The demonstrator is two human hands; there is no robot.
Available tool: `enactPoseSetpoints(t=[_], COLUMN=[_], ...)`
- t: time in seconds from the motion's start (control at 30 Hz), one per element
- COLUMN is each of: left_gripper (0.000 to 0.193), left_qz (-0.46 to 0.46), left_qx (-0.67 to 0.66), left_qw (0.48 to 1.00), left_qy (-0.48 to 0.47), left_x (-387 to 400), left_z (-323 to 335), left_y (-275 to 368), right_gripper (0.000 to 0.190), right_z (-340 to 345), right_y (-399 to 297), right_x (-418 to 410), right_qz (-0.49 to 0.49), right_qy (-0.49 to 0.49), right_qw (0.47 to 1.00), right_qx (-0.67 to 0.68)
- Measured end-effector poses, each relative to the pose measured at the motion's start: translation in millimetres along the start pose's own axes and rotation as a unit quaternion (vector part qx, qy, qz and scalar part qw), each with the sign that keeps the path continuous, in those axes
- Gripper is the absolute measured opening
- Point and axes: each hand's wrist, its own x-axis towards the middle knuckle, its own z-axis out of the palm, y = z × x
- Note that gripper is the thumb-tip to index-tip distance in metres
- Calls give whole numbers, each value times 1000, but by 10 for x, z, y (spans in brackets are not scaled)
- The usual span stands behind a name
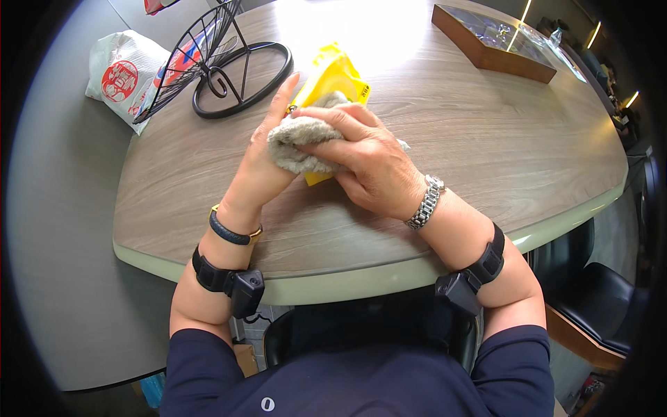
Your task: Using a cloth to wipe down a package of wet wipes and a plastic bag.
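My right hand (372, 156) grips a fuzzy grey cloth (305, 138), bunched between its thumb and fingers. Against that cloth rests my left hand (263, 161), with one finger pointing up and away; its other fingers are hidden behind the cloth. A small shiny item, perhaps a ring (292, 109), shows at the cloth's upper left edge. Behind both hands is a bright yellow packet (336, 73) bearing writing. Its lower corner shows beneath the cloth. Whether my left hand holds the packet or it lies on the table cannot be made out.
On the wood-grain table (469, 156), a black wire basket stand (242, 78) is at the back left, beside a white plastic bag (122, 78) with red print. A wooden display box with a glass top (492, 44) lies at the back right. Black chairs (594, 302) stand at right.
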Motion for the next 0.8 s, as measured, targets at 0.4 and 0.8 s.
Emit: enactPoseSetpoints(t=[0.4,0.8], left_gripper=[99,54], left_qz=[36,41], left_qx=[85,223], left_qw=[995,970], left_qy=[-38,94], left_x=[-48,-56], left_z=[99,20], left_y=[253,303], right_gripper=[43,40], right_z=[-133,-228], right_y=[362,316], right_x=[-24,38], right_qz=[182,143], right_qy=[157,271], right_qw=[967,952], right_qx=[-83,-20])
